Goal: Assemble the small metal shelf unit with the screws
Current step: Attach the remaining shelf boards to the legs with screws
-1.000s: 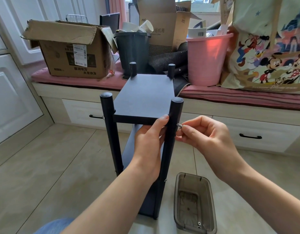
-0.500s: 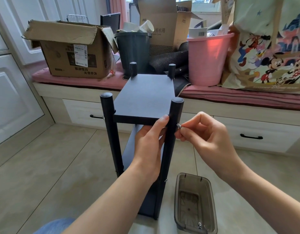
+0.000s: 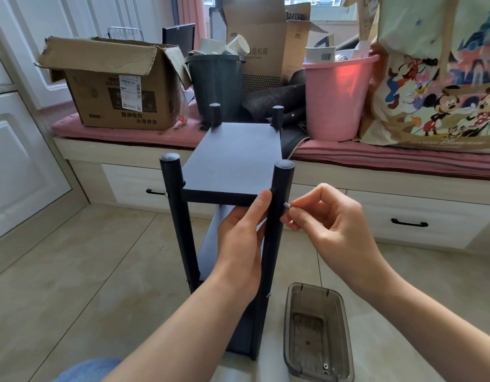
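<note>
Matte black shelf unit (image 3: 232,158), four round posts; left hand (image 3: 242,244) grips the near post, right hand (image 3: 332,224) pinches a silver screw (image 3: 287,205) at it.

Beige tiled floor (image 3: 86,271) carries black shelf unit (image 3: 232,161), upright — smoky plastic tray (image 3: 318,334) just right of its base. Pink-cushioned bench (image 3: 376,158) behind — cardboard box (image 3: 120,86), dark bin (image 3: 216,84), pink bucket (image 3: 337,97).

A torn cardboard box (image 3: 120,86), dark bin (image 3: 216,86) and pink bucket (image 3: 334,97) (all full) line the bench.
</note>
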Action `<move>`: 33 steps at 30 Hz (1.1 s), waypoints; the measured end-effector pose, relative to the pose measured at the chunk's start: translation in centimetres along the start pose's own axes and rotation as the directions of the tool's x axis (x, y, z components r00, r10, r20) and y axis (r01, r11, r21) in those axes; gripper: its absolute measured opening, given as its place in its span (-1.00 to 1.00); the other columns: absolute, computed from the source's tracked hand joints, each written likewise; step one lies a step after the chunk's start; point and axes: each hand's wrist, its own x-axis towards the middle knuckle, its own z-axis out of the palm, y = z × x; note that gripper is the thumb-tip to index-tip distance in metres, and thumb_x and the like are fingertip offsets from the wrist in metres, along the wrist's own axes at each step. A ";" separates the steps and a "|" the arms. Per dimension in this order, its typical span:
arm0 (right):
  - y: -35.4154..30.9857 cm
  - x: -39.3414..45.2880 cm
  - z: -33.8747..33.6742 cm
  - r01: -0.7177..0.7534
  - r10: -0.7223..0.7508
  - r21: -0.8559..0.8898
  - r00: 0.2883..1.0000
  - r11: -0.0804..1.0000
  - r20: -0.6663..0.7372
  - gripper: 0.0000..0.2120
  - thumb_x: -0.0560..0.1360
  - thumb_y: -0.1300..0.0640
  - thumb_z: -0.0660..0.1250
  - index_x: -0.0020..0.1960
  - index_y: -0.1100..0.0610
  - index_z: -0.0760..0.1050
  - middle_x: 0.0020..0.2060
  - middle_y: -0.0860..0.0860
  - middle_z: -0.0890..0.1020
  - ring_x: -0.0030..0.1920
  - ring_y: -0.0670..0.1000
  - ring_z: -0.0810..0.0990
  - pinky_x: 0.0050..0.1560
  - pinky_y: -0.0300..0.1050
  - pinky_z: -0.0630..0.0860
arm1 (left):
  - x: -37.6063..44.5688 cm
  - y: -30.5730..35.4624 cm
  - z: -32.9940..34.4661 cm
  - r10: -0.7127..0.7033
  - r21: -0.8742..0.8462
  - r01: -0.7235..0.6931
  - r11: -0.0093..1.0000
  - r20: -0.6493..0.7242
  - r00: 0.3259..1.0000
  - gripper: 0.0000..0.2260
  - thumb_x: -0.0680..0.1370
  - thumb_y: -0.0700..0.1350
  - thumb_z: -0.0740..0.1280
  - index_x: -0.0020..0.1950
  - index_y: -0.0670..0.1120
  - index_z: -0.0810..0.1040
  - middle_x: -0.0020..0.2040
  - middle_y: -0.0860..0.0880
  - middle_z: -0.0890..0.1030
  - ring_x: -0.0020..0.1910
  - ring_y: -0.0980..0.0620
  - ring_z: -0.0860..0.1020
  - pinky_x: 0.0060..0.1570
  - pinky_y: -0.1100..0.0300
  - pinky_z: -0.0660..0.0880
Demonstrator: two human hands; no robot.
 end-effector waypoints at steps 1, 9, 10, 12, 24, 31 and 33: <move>0.1 0.0 0.0 -0.003 0.003 0.002 1.000 1.000 -0.004 -0.82 0.52 0.37 0.38 -0.15 0.11 0.53 -0.26 0.04 0.72 -0.20 0.02 0.71 -0.05 -0.13 0.64 | 0.0 0.0 0.0 0.001 -0.002 -0.001 1.000 0.001 1.000 -0.64 0.44 0.02 0.42 0.16 -0.15 0.66 0.04 -0.10 0.73 0.05 0.01 0.69 -0.07 0.31 0.60; 0.1 0.1 0.0 -0.009 0.009 -0.010 1.000 1.000 -0.001 -0.86 0.52 0.33 0.39 -0.12 0.11 0.56 -0.25 0.01 0.72 -0.21 0.00 0.70 -0.09 -0.15 0.63 | -0.3 0.1 0.2 0.003 -0.007 -0.003 1.000 -0.012 1.000 -0.66 0.43 0.03 0.42 0.11 -0.13 0.68 0.01 -0.09 0.73 0.00 0.01 0.70 -0.12 0.32 0.59; 0.2 0.1 0.0 -0.009 0.009 -0.029 1.000 1.000 -0.001 -0.87 0.52 0.32 0.40 -0.11 0.11 0.56 -0.25 0.00 0.72 -0.20 0.01 0.70 -0.08 -0.14 0.63 | -0.3 0.1 0.2 0.001 -0.009 -0.001 1.000 -0.012 1.000 -0.66 0.43 0.03 0.42 0.12 -0.13 0.68 0.01 -0.09 0.73 0.00 0.01 0.70 -0.12 0.32 0.59; 0.1 0.1 -0.1 -0.024 0.024 -0.038 1.000 0.999 0.003 -0.92 0.53 0.29 0.40 -0.10 0.14 0.58 -0.25 0.01 0.72 -0.20 0.03 0.70 -0.07 -0.11 0.64 | -0.3 0.2 0.2 0.000 -0.007 0.000 1.000 -0.012 1.000 -0.66 0.43 0.03 0.42 0.12 -0.13 0.68 0.02 -0.10 0.73 -0.01 0.01 0.70 -0.13 0.32 0.59; 0.3 0.6 -0.1 -0.107 0.107 0.037 0.994 0.994 0.012 -0.93 0.51 0.16 0.41 -0.13 0.14 0.59 -0.26 0.02 0.71 -0.25 -0.09 0.66 -0.14 -0.23 0.59 | -0.5 0.2 0.4 0.008 0.034 -0.007 0.999 -0.022 1.000 -0.74 0.46 0.03 0.41 0.06 -0.07 0.70 0.01 -0.08 0.73 0.04 -0.04 0.69 -0.16 0.33 0.59; 0.9 0.9 -0.1 -0.152 0.152 0.027 0.988 0.988 -0.016 -0.84 0.43 0.02 0.46 -0.11 0.10 0.57 -0.25 0.05 0.68 -0.28 -0.08 0.62 -0.18 -0.21 0.61 | -0.4 0.2 0.3 0.021 0.039 -0.020 0.999 -0.023 1.000 -0.83 0.48 0.01 0.41 -0.02 -0.02 0.72 0.01 -0.06 0.74 0.05 -0.01 0.70 -0.15 0.33 0.59; 0.9 0.9 0.0 -0.173 0.174 0.035 0.985 0.984 -0.022 -0.75 0.38 -0.04 0.46 -0.04 0.09 0.56 -0.20 0.08 0.66 -0.27 -0.08 0.62 -0.14 -0.15 0.64 | -0.3 0.2 0.1 0.025 0.054 -0.024 0.998 -0.017 1.000 -0.82 0.52 -0.01 0.40 0.04 -0.04 0.70 0.03 -0.05 0.73 0.06 0.00 0.69 -0.13 0.33 0.59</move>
